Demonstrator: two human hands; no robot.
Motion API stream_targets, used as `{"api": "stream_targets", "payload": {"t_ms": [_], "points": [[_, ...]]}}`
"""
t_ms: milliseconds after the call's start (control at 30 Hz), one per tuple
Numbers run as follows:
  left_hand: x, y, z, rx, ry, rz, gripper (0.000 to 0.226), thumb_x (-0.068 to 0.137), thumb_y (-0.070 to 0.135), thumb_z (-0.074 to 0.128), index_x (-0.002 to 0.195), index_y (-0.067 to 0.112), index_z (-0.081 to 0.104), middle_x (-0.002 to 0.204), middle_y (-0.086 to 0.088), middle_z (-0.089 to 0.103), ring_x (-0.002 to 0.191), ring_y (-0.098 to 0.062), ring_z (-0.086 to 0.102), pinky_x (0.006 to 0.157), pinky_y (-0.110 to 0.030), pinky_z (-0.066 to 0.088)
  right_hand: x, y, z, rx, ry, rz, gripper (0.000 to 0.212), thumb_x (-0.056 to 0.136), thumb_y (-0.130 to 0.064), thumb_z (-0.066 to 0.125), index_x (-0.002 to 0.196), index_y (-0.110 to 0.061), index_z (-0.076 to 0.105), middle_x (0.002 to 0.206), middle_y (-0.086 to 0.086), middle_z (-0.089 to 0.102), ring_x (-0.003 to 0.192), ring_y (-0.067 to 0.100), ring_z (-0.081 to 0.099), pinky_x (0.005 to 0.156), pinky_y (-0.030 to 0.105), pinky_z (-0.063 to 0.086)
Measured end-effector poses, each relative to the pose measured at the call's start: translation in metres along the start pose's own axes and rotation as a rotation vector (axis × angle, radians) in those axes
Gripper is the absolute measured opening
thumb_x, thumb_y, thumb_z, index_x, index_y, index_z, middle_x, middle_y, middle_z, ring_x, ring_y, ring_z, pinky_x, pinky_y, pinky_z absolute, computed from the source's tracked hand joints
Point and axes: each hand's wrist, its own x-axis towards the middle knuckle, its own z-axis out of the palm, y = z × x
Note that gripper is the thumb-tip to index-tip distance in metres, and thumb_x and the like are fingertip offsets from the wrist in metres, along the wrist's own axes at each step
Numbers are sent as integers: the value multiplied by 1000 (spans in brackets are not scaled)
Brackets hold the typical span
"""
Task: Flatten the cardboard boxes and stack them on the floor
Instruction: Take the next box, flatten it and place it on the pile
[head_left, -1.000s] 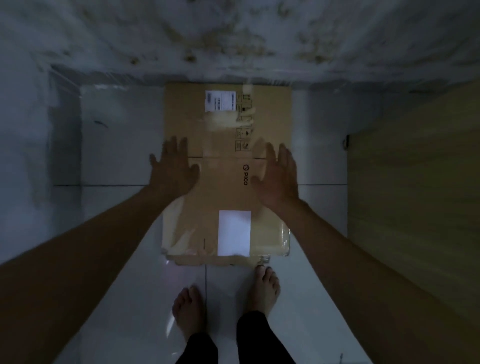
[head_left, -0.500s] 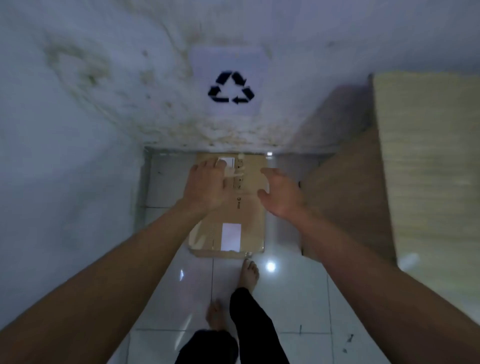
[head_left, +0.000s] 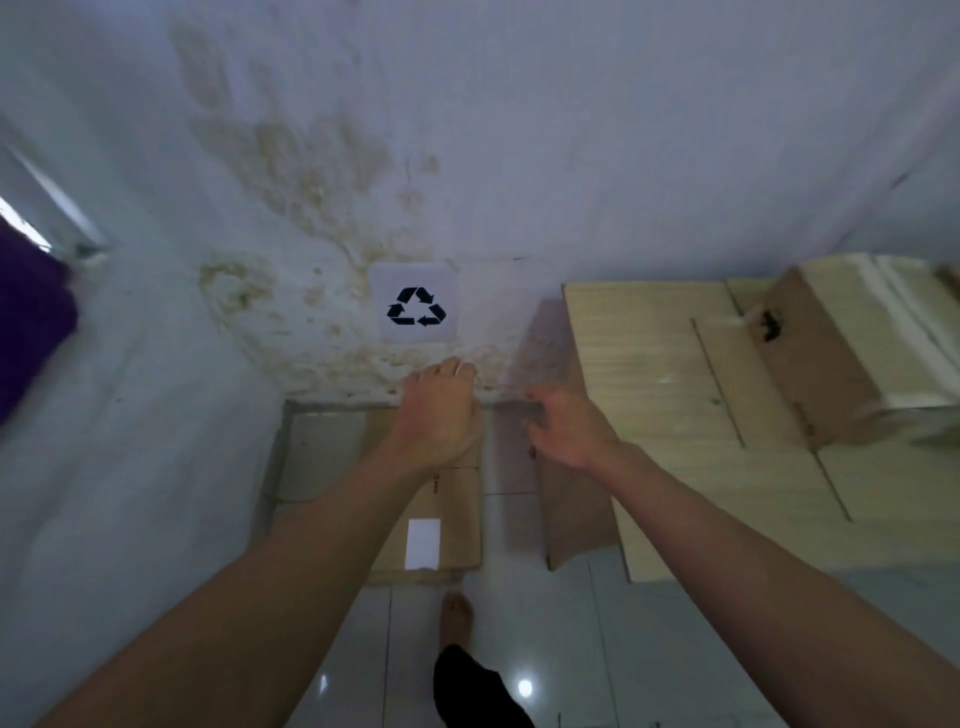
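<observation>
Both hands had lifted clear of the flattened cardboard box (head_left: 447, 525) since the earlier frames, and the view had tipped upward to take in more wall and the table at the right. Item one: flattened cardboard box, brown, lying flat on the white tiled floor (head_left: 566, 649) against the base of the wall, a white label on its near end, its far end hidden behind the left hand. Item two: left hand (head_left: 441, 415), raised above the box's far part, back toward the camera, fingers curled loosely downward, holding nothing. Item three: right hand (head_left: 569, 426), raised just right of the left one, apart from it, fingers slack and part-spread, blurred, holding nothing. Item four: stained wall (head_left: 322, 171), whitish with yellow-brown blotches, bearing a white sheet with a black recycling symbol (head_left: 415, 306) directly above the hands. Item five: pale wooden table (head_left: 654, 374) at the right, its brown side panel dropping to the floor beside the flattened box. Item six: unflattened cardboard box (head_left: 826, 358), brown, resting on the table's far right part, tilted in view, its right end blurred. Item seven: one bare foot (head_left: 457, 618) on the tiles just short of the flattened box's near edge, with a black trouser leg (head_left: 475, 691) below it. Item eight: purple cloth (head_left: 28, 317) at the left edge, blurred, kind not discernible.
</observation>
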Motion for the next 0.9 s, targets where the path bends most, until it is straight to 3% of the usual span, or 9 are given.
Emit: {"api": "stream_targets", "payload": {"t_ms": [133,400,700,900], "points": [[-33,50,-23,1,18,13,44,96,25,44,137,11,48,136,-8,53,121,-29,54,105,-49,41,-62,16,-35,-49,74,3,42,87,-23,63,128,-11,63,127,16,64,116,34,61,94,37,49],[-48,155,-41,-19,17,84,47,97,27,40,141,9,44,142,-10,47,124,-32,50,106,-49,39,-142,93,-111,-22,173,105,44,89,-29,65,130,-14,61,134,9,61,122,28,57,101,36,46],[-23,307,-17,-16,89,115,44,95,29,44,135,11,48,138,-9,52,121,-32,54,102,-48,42,-203,247,-187,54,204,191,43,87,-27,68,128,-15,63,130,9,63,110,27,62,93,32,48],[-7,391,1,-27,82,63,46,96,28,45,138,11,47,141,-9,50,123,-32,52,102,-45,41,-217,343,-232,90,201,218,40,92,-20,63,130,-10,61,134,9,60,123,26,55,100,35,44]]}}
